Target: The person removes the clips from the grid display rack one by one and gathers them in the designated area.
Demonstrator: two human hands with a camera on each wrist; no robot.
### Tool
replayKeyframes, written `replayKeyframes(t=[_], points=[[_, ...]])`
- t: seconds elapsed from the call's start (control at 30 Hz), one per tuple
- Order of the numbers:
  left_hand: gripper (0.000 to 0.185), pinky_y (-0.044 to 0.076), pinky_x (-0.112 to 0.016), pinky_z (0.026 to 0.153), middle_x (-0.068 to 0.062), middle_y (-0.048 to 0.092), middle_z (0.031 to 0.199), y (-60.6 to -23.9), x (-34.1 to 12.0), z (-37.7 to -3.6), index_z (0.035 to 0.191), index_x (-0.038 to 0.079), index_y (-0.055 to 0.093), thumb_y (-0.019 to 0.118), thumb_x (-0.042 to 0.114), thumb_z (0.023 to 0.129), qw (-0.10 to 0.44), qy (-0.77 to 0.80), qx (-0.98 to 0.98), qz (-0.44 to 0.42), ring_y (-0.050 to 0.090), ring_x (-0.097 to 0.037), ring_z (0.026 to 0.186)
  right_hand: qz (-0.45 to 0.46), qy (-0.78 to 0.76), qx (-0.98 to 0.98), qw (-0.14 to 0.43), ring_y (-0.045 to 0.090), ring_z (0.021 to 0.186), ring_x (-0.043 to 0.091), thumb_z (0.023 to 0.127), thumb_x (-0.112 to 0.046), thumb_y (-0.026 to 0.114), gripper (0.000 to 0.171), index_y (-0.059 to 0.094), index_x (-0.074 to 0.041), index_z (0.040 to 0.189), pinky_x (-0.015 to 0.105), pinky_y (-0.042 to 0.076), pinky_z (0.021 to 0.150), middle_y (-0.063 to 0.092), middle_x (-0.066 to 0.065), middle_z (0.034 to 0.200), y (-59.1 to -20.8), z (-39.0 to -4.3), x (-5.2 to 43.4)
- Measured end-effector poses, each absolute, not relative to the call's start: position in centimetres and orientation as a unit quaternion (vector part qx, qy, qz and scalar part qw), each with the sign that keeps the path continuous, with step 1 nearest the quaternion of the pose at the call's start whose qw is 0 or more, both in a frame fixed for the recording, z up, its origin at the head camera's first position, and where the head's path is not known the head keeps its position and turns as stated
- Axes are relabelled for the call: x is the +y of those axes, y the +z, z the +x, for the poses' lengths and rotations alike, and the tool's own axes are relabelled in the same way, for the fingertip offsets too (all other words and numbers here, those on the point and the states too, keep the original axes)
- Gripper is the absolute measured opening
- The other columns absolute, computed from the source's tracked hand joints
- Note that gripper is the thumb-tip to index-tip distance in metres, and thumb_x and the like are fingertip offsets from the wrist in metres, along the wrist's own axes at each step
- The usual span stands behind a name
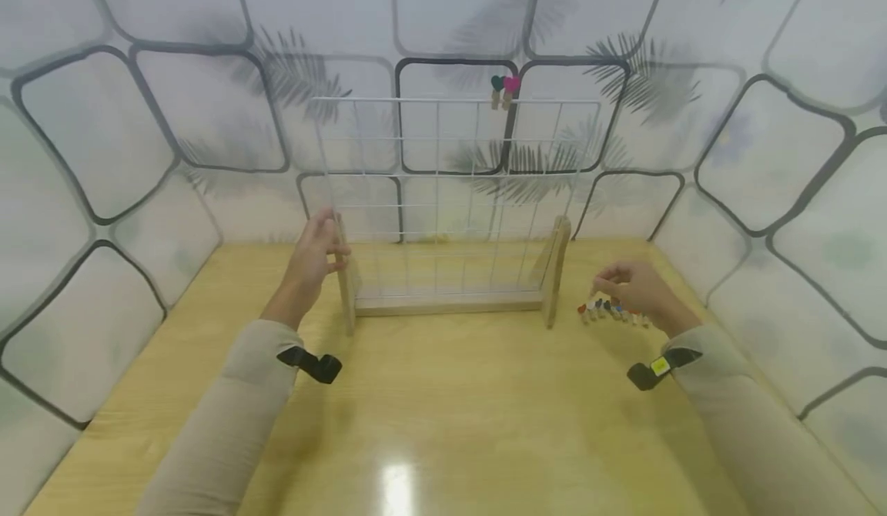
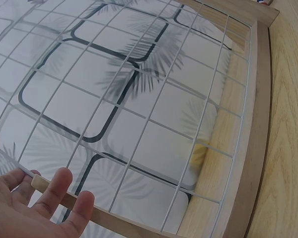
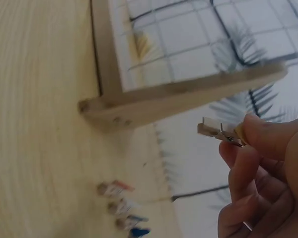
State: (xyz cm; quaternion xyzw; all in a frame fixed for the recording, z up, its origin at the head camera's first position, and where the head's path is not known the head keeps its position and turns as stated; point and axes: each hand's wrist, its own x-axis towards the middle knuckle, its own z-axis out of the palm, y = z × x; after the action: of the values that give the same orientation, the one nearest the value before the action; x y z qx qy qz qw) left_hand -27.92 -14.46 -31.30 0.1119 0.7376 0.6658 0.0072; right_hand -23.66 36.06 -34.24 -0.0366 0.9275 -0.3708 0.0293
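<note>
A white wire grid rack point(image 1: 450, 305) with a wooden base and side posts stands on the table. My left hand point(image 1: 308, 263) grips its left edge at the top of the wooden post point(image 2: 107, 218), some fingers spread along the wood. Between thumb and fingertips, my right hand point(image 3: 270, 168) pinches a small wooden clothespin point(image 3: 214, 130), its spring visible and a yellowish bit by the thumb. That hand hovers over a row of heart-topped clothespins point(image 1: 608, 309) on the table. Two more clothespins point(image 1: 504, 94), with dark green and pink hearts, are clipped to the top wire.
The wooden table point(image 1: 443, 400) reaches back to a patterned curtain point(image 1: 457, 8) with dark outlines and leaf prints, which also encloses both sides. The right post point(image 1: 557, 269) of the rack stands left of the loose clothespins.
</note>
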Motion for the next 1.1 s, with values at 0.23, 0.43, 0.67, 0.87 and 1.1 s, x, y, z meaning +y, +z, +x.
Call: replayKeyframes(t=[0.23, 0.43, 0.67, 0.87, 1.1], points=[[0.059, 0.038, -0.052, 0.103, -0.011, 0.017, 0.158, -31.5, -14.4, -27.8, 0.156, 0.013, 0.009, 0.025, 0.041, 0.106, 0.002, 0.664, 0.739, 0.111, 0.045, -0.030, 0.113, -0.030, -0.356, 0.931, 0.067, 0.060, 0.073, 0.022, 0.098, -0.026, 0.060, 0.032, 0.063, 0.004, 0.110, 0.033, 0.052, 0.060, 0.067, 0.017, 0.100, -37.7, -23.3, 37.9], [0.060, 0.038, -0.052, 0.103, -0.012, 0.017, 0.158, -31.2, -14.3, -27.7, 0.156, 0.012, 0.009, 0.025, 0.041, 0.106, 0.003, 0.666, 0.738, 0.108, 0.044, -0.030, 0.113, -0.032, -0.357, 0.929, 0.094, 0.060, 0.074, 0.020, 0.097, -0.020, 0.061, 0.030, 0.063, 0.007, 0.111, 0.032, 0.053, 0.062, 0.064, 0.021, 0.107, -39.8, -22.8, 38.2], [0.060, 0.038, -0.052, 0.104, -0.013, 0.017, 0.158, -31.2, -14.3, -27.6, 0.156, 0.012, 0.008, 0.025, 0.040, 0.107, 0.004, 0.664, 0.740, 0.106, 0.043, -0.033, 0.115, -0.050, -0.352, 0.930, 0.097, 0.061, 0.086, 0.025, 0.094, -0.012, 0.063, 0.016, 0.067, 0.002, 0.101, 0.033, 0.055, 0.069, 0.056, 0.030, 0.123, -41.2, -22.6, 37.9], [0.059, 0.038, -0.052, 0.103, -0.013, 0.017, 0.158, -31.0, -14.2, -27.6, 0.156, 0.011, 0.010, 0.026, 0.039, 0.107, 0.002, 0.665, 0.739, 0.107, 0.044, -0.030, 0.113, -0.065, -0.329, 0.937, 0.095, 0.063, 0.082, 0.022, 0.096, -0.016, 0.062, 0.024, 0.064, 0.005, 0.108, 0.035, 0.056, 0.069, 0.063, 0.025, 0.112, -40.9, -23.0, 37.7], [0.059, 0.037, -0.052, 0.104, -0.010, 0.016, 0.159, -30.9, -14.2, -27.4, 0.156, 0.012, 0.008, 0.025, 0.040, 0.107, 0.004, 0.659, 0.744, 0.108, 0.043, -0.033, 0.117, -0.081, -0.298, 0.950, 0.044, 0.066, 0.072, 0.021, 0.099, -0.026, 0.058, 0.036, 0.061, 0.005, 0.116, 0.039, 0.055, 0.066, 0.065, 0.024, 0.110, -36.7, -23.8, 36.3]])
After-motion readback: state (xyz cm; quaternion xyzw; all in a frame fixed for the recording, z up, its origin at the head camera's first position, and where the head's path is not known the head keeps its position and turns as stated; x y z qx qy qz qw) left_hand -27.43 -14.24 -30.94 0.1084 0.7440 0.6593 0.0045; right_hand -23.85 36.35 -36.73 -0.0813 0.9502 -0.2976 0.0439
